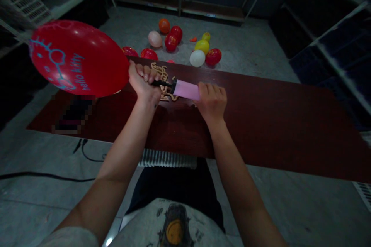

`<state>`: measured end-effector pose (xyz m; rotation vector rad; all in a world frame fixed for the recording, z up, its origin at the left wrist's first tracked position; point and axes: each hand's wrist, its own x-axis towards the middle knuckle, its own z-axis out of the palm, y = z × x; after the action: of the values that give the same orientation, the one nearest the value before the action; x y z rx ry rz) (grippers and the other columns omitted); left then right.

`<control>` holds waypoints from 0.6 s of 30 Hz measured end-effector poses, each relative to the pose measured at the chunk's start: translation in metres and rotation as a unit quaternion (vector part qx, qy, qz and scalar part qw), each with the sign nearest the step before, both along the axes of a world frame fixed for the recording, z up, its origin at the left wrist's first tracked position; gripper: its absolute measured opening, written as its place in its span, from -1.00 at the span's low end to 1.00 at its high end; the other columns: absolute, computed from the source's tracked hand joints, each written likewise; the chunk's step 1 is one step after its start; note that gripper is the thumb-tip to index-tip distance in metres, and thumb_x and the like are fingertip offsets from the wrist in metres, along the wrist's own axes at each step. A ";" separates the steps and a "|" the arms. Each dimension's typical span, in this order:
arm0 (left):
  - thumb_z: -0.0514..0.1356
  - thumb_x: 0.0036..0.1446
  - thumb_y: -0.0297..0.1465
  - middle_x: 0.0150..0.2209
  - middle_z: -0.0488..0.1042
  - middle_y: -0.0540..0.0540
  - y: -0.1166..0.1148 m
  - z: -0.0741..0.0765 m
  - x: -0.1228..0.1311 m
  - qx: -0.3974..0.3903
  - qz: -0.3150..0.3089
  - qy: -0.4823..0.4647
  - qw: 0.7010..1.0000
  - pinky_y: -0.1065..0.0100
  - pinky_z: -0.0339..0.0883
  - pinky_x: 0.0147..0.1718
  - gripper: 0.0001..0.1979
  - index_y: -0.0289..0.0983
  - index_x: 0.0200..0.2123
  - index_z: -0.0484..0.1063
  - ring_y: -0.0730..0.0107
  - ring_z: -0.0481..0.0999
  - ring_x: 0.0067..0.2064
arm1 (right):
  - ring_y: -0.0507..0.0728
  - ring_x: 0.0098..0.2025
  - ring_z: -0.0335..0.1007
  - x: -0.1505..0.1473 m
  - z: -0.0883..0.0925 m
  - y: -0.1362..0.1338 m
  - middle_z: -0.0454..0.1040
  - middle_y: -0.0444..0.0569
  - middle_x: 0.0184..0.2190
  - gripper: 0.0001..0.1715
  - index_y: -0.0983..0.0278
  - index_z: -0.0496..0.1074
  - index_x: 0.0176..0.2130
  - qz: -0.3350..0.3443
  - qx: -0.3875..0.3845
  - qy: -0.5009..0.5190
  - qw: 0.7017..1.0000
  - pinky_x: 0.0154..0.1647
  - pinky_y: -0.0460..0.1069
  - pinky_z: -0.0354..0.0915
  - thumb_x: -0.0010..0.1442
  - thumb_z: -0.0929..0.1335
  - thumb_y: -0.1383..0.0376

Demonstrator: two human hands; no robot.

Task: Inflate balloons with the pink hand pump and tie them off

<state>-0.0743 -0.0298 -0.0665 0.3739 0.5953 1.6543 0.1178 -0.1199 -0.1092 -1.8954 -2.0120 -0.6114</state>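
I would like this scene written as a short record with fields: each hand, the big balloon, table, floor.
Left hand: closed around the black end of the pump, at the neck of the big balloon
Right hand: closed around the pump's pink body
Big balloon: red, inflated, "hello kitty" lettering; its join hidden
Table: dark reddish, tan wavy strips on it
Floor: several balloons

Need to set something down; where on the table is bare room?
The widest bare stretch of the table runs from the right hand to the right end. A smaller patch lies between the forearms, at the near edge. Crowded: the far middle, with tan strings, pump and left hand, and the left, where a red balloon and pixelated patch block the view.
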 end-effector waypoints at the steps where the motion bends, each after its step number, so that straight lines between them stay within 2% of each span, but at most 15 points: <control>1: 0.11 0.40 -0.14 -0.72 -0.09 0.10 0.001 0.000 -0.002 -0.004 0.006 0.002 1.000 0.37 0.00 -0.62 -0.37 -0.22 -0.63 -0.11 0.49 -0.04 -0.71 | 0.27 -0.14 0.38 0.003 -0.001 0.000 0.56 0.13 -0.17 -0.61 0.26 0.45 0.08 -0.006 0.003 -0.003 1.000 -0.09 0.13 0.15 0.38 0.24 0.18; 5: 0.09 0.41 -0.17 -0.72 -0.08 0.10 0.002 0.004 -0.008 -0.012 0.035 -0.010 0.999 0.37 -0.01 -0.63 -0.39 -0.22 -0.62 -0.12 0.51 -0.05 -0.72 | 0.29 -0.11 0.36 0.016 -0.002 -0.001 0.56 0.14 -0.13 -0.61 0.24 0.43 0.09 -0.026 0.014 -0.011 0.999 -0.03 0.17 0.15 0.30 0.30 0.22; 12: -0.11 0.50 -0.36 -0.73 -0.11 0.13 -0.002 0.022 -0.021 -0.063 0.085 -0.103 0.989 0.44 -0.09 -0.69 -0.49 -0.24 -0.58 -0.11 0.57 -0.10 -0.74 | 0.33 -0.02 0.36 0.044 -0.001 -0.003 0.57 0.15 -0.07 -0.61 0.25 0.45 0.07 -0.060 0.043 -0.007 0.997 0.06 0.20 0.15 0.27 0.32 0.25; 18: -0.07 0.50 -0.23 -0.74 -0.10 0.11 0.000 0.022 -0.031 -0.047 0.079 -0.068 0.994 0.40 -0.04 -0.70 -0.44 -0.23 -0.60 -0.09 0.54 -0.09 -0.75 | 0.31 -0.08 0.37 0.051 -0.002 -0.004 0.56 0.16 -0.12 -0.60 0.29 0.47 0.04 -0.069 0.028 0.007 0.997 -0.04 0.14 0.17 0.27 0.31 0.18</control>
<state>-0.1054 -0.0295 -0.0446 0.1478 0.6103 1.7789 0.1689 -0.1242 -0.1112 -2.0109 -1.8477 -0.6798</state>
